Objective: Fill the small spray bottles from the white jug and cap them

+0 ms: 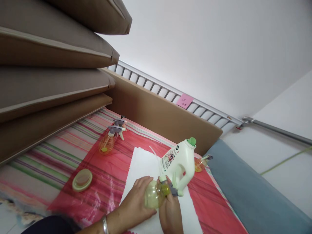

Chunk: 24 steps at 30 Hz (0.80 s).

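My left hand (pixel 136 203) wraps around the body of a small yellow spray bottle (pixel 154 195) lying on its side over a white cloth (pixel 141 164). My right hand (pixel 170 208) grips the bottle's grey spray head (pixel 172 189) at the neck. A white detergent jug (pixel 180 162) with a green cap stands just behind the hands, touching the cloth. The cloth lies on a red plastic sheet (pixel 107 182).
Two more spray bottles (pixel 109 139) lie at the back left of the red sheet, another (pixel 201 163) behind the jug. A round green lid (pixel 82 179) rests at the left. Brown cushions (pixel 48 81) are stacked at the left; a cardboard panel (pixel 158 113) and railing stand behind.
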### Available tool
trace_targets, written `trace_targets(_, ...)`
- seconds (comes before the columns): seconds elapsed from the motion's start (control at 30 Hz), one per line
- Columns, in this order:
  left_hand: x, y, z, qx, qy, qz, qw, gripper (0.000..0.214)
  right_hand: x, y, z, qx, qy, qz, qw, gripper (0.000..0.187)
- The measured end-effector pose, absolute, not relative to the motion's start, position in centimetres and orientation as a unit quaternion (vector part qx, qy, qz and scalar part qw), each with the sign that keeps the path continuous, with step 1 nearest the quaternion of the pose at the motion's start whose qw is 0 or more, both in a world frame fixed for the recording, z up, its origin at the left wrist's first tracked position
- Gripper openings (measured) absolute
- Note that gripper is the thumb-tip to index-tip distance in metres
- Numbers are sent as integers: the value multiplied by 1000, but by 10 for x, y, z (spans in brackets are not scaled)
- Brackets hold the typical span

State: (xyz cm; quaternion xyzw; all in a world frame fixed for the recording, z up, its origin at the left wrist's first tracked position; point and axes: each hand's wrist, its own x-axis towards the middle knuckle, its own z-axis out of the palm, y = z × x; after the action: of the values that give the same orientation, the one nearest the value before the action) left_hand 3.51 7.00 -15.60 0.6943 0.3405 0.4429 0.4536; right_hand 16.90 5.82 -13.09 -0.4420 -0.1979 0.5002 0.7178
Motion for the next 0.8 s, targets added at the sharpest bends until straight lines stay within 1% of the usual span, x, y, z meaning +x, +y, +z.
trace_targets(0.07,35,68,-155,729,361,413,409,82,165,59,-140,-444,-194,503,716,63)
trace_targets(0.2,35,67,-152,743,387,381,391,64,156,55,-149,-450,-195,525,695,68)
trace_targets(0.27,35,66,-150,740,379,388,397,60,153,53,-149,-448,-197,539,685,63)
trace_targets(0.4,32,66,-149,721,372,412,415,52,156,59,-151,-444,-188,575,662,44)
trace_targets(0.47,30,65,-149,718,362,424,418,49,163,69,-157,-451,-171,601,637,38)
trace_targets(0.7,25,61,-145,753,296,419,412,56,176,110,-178,-495,-143,685,514,34)
trace_targets(0.8,23,62,-140,743,292,427,424,45,172,120,-176,-500,-165,700,481,30)
